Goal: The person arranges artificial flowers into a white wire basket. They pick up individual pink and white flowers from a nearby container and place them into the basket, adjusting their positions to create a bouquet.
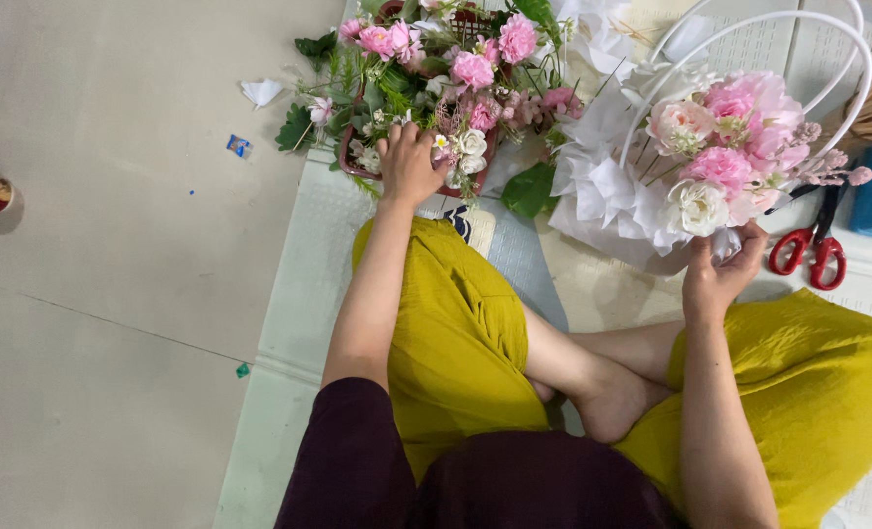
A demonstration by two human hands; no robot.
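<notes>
1. Head view, left hand (408, 165): fingers curled down into the red basket of loose flowers (426, 93), closed among pink and white blooms; what they pinch is hidden.
2. Head view, right hand (720, 269): fingers clasped on the lower edge of the white-wrapped bouquet basket (695, 162).
3. That arrangement lies just beyond the knees, its arched white handle (798, 24) pointing away from the person.
4. Red-handled scissors (810, 250) lie just beside it.
</notes>
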